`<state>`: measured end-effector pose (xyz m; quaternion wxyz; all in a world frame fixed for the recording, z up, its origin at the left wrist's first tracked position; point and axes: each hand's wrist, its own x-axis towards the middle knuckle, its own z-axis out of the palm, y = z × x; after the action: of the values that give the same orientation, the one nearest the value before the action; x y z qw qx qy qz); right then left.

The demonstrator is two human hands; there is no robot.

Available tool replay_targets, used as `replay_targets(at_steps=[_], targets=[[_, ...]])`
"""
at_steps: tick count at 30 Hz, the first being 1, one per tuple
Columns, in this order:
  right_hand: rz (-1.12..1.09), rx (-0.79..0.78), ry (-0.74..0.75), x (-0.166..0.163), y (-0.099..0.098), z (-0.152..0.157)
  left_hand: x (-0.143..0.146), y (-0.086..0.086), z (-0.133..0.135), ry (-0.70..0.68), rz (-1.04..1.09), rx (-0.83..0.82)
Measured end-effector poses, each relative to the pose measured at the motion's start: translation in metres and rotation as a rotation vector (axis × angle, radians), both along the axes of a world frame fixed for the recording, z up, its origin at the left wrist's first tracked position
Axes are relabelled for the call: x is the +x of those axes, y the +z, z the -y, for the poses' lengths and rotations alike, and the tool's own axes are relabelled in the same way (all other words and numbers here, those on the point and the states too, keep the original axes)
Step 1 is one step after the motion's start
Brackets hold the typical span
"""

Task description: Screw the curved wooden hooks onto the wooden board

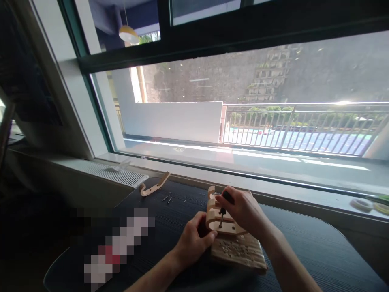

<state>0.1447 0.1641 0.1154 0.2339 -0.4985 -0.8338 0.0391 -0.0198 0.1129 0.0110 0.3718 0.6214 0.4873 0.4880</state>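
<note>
My right hand (240, 205) is closed around the dark handle of a screwdriver (223, 215). Its shaft points down, and the tip meets a hole or screw in a curved wooden piece (226, 228). Several such hooked pieces stand side by side, partly hidden behind my right hand. My left hand (196, 235) is at the left end of the wooden assembly, thumb and fingers bent against its near curved piece. Just in front of the assembly lies a brown wrapped block (240, 253) with small metal bits on top.
A separate curved wooden piece (153, 188) lies at the table's far left, with a few screws (167, 199) beside it. A pixelated strip (117, 251) covers the left of the dark table (170, 223). Tape rolls (361, 205) sit on the sill at right, below the window.
</note>
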Motion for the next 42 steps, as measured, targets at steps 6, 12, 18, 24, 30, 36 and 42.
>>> replay_targets(at_steps=[6, 12, 18, 24, 30, 36, 42], targets=[[-0.004, -0.011, 0.074, 0.014, 0.007, 0.013, -0.003, 0.034, 0.004, 0.317, -0.232, 0.429], [-0.132, -0.038, 0.227, 0.012, 0.022, 0.022, 0.027, 0.059, -0.005, 0.215, -0.271, 0.467], [-0.304, 0.069, -0.032, 0.061, 0.021, 0.021, 0.036, 0.070, -0.011, 0.122, -0.239, 0.425], [-0.329, -0.159, -0.202, 0.093, -0.057, 0.024, 0.028, 0.078, -0.015, 0.068, -0.435, 0.537], [-0.849, -0.364, 0.028, 0.068, -0.107, 0.017, 0.030, 0.071, -0.025, 0.147, -0.403, 0.657], [-0.866, -0.321, 0.001, 0.063, -0.106, 0.019, 0.030, 0.061, -0.032, 0.094, -0.206, 0.704], [-0.843, -0.309, -0.017, 0.062, -0.109, 0.021, 0.029, 0.059, -0.034, -0.013, -0.028, 0.502]])
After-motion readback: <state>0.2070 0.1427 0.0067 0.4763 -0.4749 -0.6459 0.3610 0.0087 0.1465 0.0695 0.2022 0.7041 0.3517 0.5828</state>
